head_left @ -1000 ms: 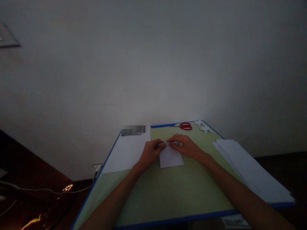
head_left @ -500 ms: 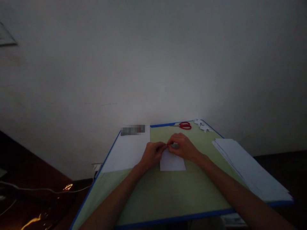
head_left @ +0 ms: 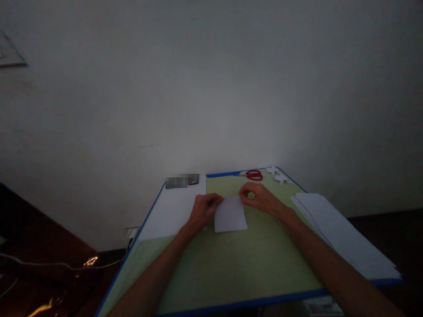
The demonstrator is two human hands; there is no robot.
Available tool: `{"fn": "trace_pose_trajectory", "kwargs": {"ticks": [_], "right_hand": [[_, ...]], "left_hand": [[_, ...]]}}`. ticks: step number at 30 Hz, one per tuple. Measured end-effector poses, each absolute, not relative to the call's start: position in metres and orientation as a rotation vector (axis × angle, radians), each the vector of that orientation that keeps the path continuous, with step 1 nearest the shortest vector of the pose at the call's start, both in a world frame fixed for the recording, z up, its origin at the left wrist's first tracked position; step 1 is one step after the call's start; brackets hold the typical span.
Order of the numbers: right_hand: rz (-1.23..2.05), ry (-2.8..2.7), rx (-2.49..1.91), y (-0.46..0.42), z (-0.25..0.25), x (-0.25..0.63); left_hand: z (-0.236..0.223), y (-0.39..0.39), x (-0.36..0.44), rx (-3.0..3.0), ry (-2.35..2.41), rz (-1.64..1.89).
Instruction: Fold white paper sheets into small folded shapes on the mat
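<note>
A small white piece of paper [head_left: 230,215] is held by its two far corners above the middle of the green table. My left hand [head_left: 204,209] pinches the far left corner between thumb and fingers. At the far right corner, my right hand [head_left: 257,197] pinches the paper with thumb and forefinger, leaving a rounded gap behind the fingertips. The sheet looks flat and roughly square, its near edge hanging free toward me.
The green table [head_left: 231,268] has a blue edge. Red-handled scissors [head_left: 254,175] lie at the back, with cut white paper pieces [head_left: 280,178] to their right. A stack of white paper [head_left: 343,233] lies right. A large white sheet [head_left: 172,211] at left bears a blurred dark item [head_left: 181,181].
My hands have moved apart along the paper's far edge, from nearly touching to one at each corner. The paper now shows flat between them and sits slightly farther left.
</note>
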State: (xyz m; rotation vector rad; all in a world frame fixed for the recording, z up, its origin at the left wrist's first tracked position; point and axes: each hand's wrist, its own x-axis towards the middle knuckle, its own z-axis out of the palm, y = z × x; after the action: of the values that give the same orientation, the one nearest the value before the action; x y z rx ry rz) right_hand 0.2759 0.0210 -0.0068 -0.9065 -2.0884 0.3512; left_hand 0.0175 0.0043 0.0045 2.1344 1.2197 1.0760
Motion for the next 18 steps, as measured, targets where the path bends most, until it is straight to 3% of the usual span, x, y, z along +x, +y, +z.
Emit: {"fn": "trace_pose_trajectory", "kwargs": {"ticks": [8, 18], "right_hand": [[0.346, -1.896, -1.035, 0.027, -0.009, 0.281], [0.684, -1.765, -1.008, 0.015, -0.010, 0.245]], "left_hand": [[0.006, 0.014, 0.007, 2.021, 1.282, 1.189], [0.002, 0.008, 0.016, 1.820, 1.187, 1.015]]}}
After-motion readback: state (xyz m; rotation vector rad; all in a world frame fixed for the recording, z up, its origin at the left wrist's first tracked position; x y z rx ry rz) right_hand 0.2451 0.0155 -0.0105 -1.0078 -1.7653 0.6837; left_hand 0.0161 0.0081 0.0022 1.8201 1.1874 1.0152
